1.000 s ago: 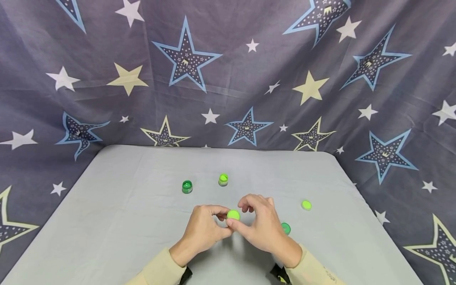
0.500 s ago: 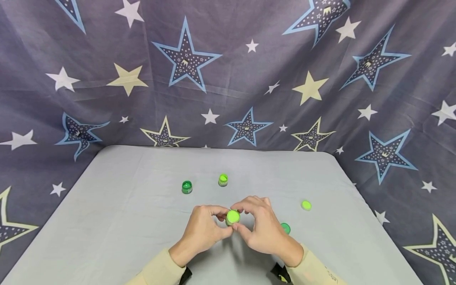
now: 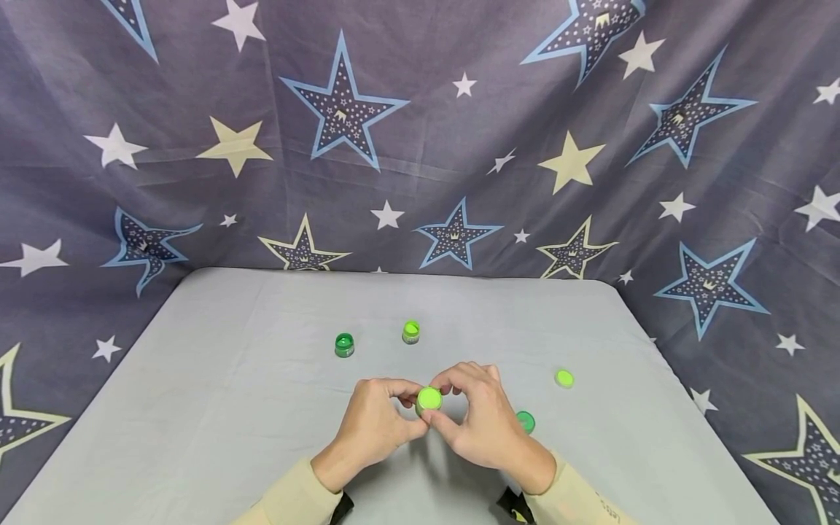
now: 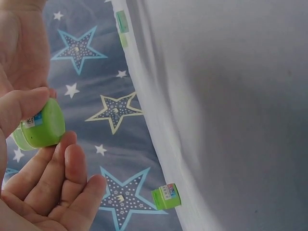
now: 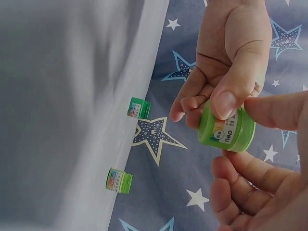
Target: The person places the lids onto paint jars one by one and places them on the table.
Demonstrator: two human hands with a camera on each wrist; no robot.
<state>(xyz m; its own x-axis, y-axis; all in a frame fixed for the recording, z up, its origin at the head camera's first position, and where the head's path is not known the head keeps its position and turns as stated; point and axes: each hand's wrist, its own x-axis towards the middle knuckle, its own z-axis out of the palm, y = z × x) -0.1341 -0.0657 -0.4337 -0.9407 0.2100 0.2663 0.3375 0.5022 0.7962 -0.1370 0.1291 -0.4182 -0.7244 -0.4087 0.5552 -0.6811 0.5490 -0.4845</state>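
Note:
Above the near middle of the table, both hands hold a small lime-green paint jar (image 3: 429, 399) with its lid on. My left hand (image 3: 375, 424) pinches the labelled body, the thumb pressed on the label in the right wrist view, where the jar (image 5: 222, 130) shows it plainly. From the other side, my right hand (image 3: 482, 426) has thumb and forefinger around the lid end. The left wrist view shows the same jar (image 4: 48, 126) between the two hands.
Farther back stand a dark green paint jar (image 3: 344, 345) and a lime-green paint jar (image 3: 410, 333), both uncapped. A lime lid (image 3: 564, 378) lies to the right, and a green lid (image 3: 526, 421) lies by the right wrist. A star-patterned cloth (image 3: 420, 146) hangs behind the table (image 3: 262, 328).
The right forefinger, lifted off the jar one second ago, has come down onto its far side. The right thumb has shifted slightly along the near edge. The left hand stays put.

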